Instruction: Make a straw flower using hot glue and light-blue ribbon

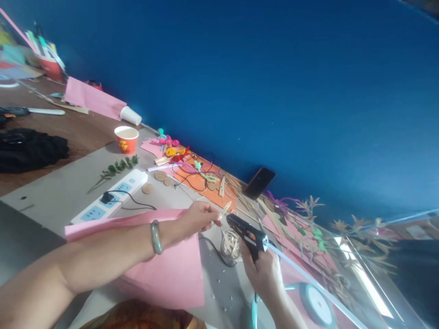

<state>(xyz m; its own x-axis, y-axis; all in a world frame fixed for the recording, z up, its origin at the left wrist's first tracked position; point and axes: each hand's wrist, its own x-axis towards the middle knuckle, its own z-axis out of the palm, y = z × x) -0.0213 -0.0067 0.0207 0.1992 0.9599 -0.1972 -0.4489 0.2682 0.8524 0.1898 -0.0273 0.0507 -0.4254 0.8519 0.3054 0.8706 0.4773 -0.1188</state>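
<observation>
The left arm stretches over pink paper, and the left hand holds a small pale strip pinched between closed fingers; the strip points away from this hand, up and to the right. The right hand is wrapped firmly around a black plastic glue gun, whose nozzle points toward the left hand, near the strip; its long axis continues behind in a straight, translucent glue stick. Between the hands lies a round pale coil
</observation>
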